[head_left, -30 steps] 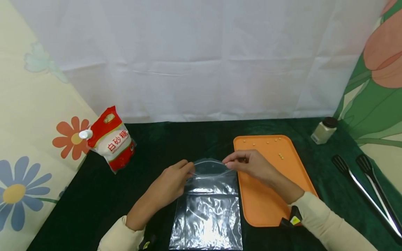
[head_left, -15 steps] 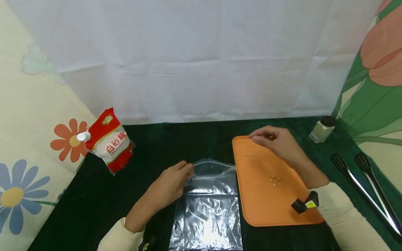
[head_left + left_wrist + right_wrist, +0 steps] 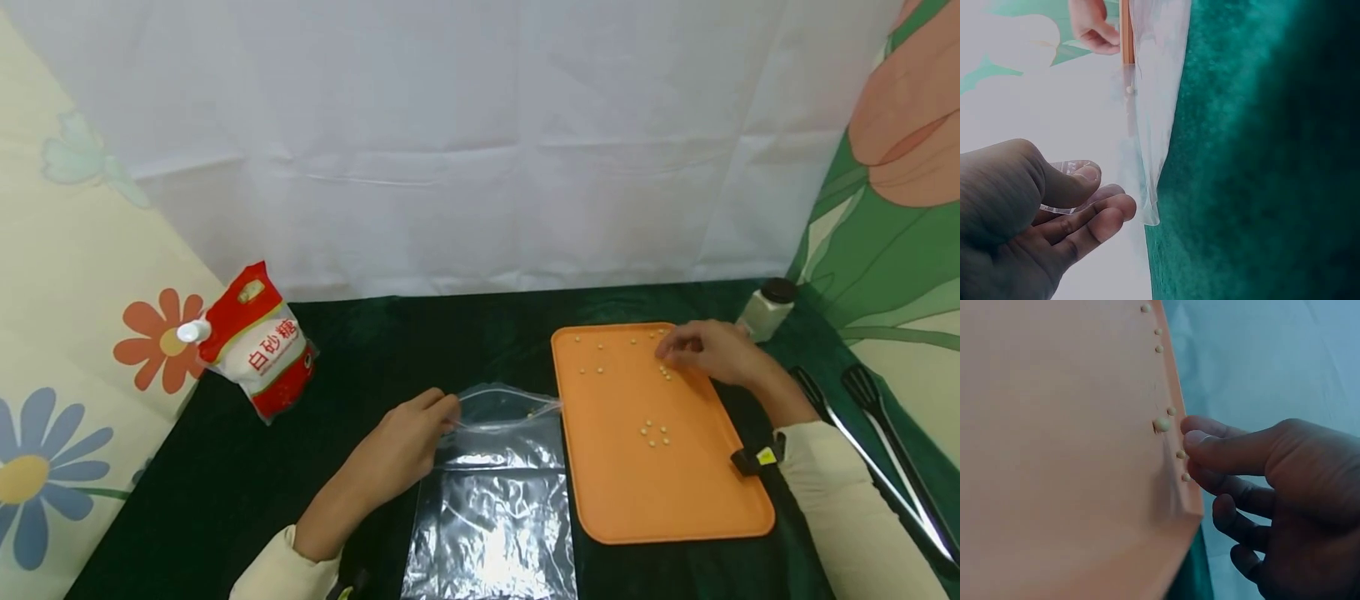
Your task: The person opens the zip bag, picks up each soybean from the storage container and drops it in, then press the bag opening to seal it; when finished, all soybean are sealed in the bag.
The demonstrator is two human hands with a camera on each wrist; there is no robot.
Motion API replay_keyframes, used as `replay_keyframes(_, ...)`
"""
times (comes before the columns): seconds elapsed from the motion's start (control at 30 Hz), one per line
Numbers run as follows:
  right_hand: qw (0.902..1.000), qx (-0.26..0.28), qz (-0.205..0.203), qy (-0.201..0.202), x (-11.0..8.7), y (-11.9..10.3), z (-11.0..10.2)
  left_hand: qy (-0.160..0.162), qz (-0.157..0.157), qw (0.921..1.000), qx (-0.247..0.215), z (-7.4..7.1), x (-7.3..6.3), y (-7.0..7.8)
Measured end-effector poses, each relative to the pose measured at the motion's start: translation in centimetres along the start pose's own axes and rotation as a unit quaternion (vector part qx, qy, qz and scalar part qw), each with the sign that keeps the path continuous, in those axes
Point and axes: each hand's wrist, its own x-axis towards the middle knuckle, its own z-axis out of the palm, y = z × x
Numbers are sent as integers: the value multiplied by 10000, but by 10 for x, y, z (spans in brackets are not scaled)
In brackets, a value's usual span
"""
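My left hand (image 3: 408, 446) pinches the left edge of a clear zip bag's mouth between thumb and fingers. In the left wrist view the zip bag (image 3: 1157, 112) hangs beyond the fingertips. The zip bag (image 3: 491, 525) lies on the table with its mouth parted and a small yellowish speck inside at the right. My right hand (image 3: 708, 354) hovers over the far right of the orange tray (image 3: 622, 492). Its fingertips are near small round pale beans (image 3: 663, 429), scattered in several groups. Close up, the thumb and fingers are loosely bent beside a bean (image 3: 1161, 424), with nothing visible between them.
A red and white sugar bag (image 3: 273, 346) with a white cap stands at the left. At the right rear, a dark-capped jar (image 3: 765, 312) is partly behind the right hand. Metal tongs with black slotted heads (image 3: 862, 387) lie right of the tray on the dark green cloth.
My right hand has left the bag's mouth and crossed the tray, first to its far edge, then to the far right. A speck now shows inside the bag. The left hand keeps its place.
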Motion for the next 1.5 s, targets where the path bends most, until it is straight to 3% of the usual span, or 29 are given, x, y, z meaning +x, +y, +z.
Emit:
replay_keyframes(0.17, 9985, 408, -217, -290, 0, 5, 4, 5, 20, 10000, 6, 0, -1, 1)
replay_keyframes(0.63, 9989, 154, -365, -236, 1, 5, 10, 20, 60, 10000, 35, 1, -1, 1)
replay_keyframes(0.9, 9958, 646, -611, -230, 5, 3, 11, 76, 129, 9998, 120, 1, -1, 1)
replay_keyframes(1.2, 9975, 369, -531, -291, 5, 4, 14, 65, 107, 9998, 123, 2, -1, 1)
replay_keyframes(1.5, 9974, -518, -430, -243, 3, 0, 9, 107, 209, 9997, 88, 1, -1, 0)
